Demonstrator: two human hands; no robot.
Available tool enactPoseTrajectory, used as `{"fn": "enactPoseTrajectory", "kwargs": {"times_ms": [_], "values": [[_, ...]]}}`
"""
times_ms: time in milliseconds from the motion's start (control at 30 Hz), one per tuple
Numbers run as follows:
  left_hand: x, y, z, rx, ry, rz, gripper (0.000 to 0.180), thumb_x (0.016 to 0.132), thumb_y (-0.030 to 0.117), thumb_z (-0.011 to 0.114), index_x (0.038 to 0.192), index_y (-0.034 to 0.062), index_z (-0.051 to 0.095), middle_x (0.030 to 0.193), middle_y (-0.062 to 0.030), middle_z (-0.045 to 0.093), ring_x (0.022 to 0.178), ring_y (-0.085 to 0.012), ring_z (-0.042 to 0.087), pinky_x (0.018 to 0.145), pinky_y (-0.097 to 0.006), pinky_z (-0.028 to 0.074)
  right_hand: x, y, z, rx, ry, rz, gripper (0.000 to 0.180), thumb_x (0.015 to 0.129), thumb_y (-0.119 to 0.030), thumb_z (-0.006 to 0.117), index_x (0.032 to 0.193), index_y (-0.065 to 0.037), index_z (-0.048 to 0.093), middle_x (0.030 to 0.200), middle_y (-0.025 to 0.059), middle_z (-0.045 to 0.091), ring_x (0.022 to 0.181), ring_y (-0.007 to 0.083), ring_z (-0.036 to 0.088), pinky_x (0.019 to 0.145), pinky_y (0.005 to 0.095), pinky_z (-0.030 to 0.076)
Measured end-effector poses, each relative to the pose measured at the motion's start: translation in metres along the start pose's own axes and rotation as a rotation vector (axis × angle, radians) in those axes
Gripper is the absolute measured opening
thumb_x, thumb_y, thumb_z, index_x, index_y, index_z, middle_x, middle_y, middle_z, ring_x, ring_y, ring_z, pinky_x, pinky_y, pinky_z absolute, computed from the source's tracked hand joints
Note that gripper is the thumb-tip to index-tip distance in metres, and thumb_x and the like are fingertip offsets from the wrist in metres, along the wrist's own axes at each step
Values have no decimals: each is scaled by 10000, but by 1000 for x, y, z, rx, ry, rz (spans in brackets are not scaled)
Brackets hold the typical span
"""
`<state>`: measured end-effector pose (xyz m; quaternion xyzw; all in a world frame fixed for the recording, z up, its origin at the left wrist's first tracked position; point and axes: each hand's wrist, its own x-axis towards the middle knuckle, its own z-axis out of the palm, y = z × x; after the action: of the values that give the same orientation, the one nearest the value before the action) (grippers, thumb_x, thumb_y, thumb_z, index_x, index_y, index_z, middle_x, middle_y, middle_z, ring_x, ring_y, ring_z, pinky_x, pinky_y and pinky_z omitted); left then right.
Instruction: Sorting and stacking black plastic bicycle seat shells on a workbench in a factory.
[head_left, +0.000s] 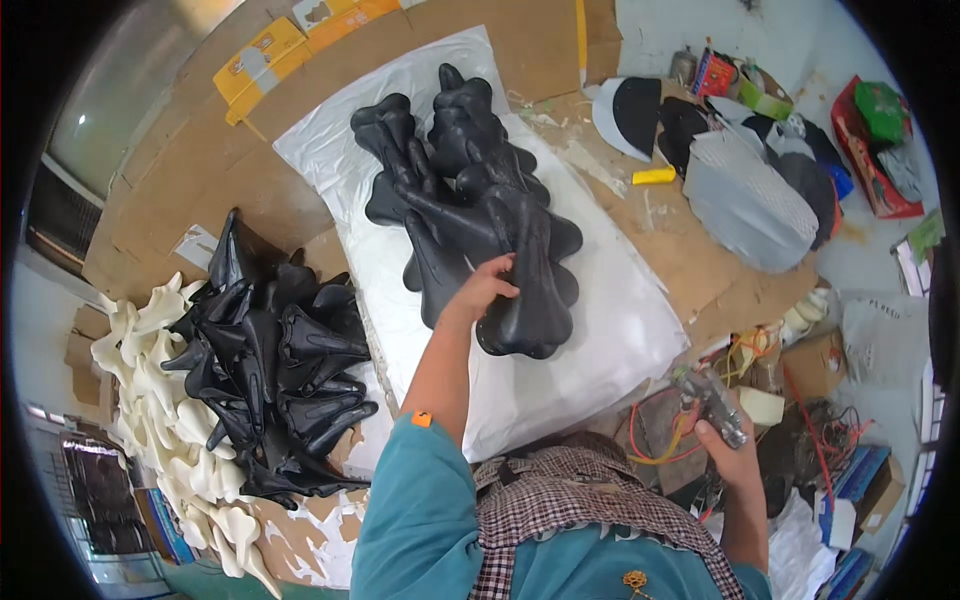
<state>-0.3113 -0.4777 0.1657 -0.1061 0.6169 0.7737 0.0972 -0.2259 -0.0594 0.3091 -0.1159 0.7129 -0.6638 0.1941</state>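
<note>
Several glossy black bone-shaped pieces [460, 200] lie in a long heap on a padded white sheet. My left hand [487, 287] reaches over the near end, its fingers curled against the side of a black bone-shaped piece [535, 315]. A small pale sliver shows beside the fingers; I cannot tell what it is. Low on the right, my right hand [722, 440] is closed round a metal hand tool [715, 405] that looks like an air tool. A yellow hose [665, 455] runs near it. The tool is held apart from the black pieces.
Left of the white sheet [610, 370], black pointed pieces [265, 360] are piled against cream bone-shaped pieces [165, 400]. Cardboard [720, 300] covers the table. Grey and black flat sheets [750, 200] and a yellow object [654, 176] lie right. Hoses and boxes [812, 362] clutter the lower right.
</note>
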Motion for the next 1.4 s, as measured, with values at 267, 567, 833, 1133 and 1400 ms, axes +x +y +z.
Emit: {"fn": "enactPoseTrajectory", "kwargs": {"times_ms": [267,567,833,1133,1400], "values": [[-38,6,-3,-20,14,143,426,579,-85,640,981,49,597,890,19,542,904,-151,523,843,-264,393,56,21,5,6,-174,114,507,812,-83,635,1256,33,420,892,44,592,841,123,573,779,271,463],[-312,11,-134,-443,1174,925,430,796,97,602,1197,100,444,1167,-88,524,1066,-238,487,937,-413,379,73,-16,4,-107,-350,111,527,798,-75,651,1268,4,425,934,56,607,845,109,567,767,247,455],[-241,-91,-130,-644,1251,441,270,806,112,600,1062,105,514,992,-56,562,844,-233,546,689,-328,445,46,-28,-25,-319,-223,22,540,760,-116,682,1232,10,453,913,67,601,810,115,573,722,246,467],[15,-92,-9,-15,806,218,352,772,-22,532,1117,36,563,1017,-58,611,892,-172,567,757,-277,444,29,-37,-22,-179,-176,-53,542,761,-148,675,1221,35,454,858,71,593,782,125,576,711,270,476],[-36,-57,34,-321,354,179,289,729,-57,589,995,54,578,897,-17,577,859,-139,531,767,-267,425,59,-12,-7,-148,-226,97,538,786,-135,651,1248,24,424,878,41,595,791,102,549,723,251,453]]}}
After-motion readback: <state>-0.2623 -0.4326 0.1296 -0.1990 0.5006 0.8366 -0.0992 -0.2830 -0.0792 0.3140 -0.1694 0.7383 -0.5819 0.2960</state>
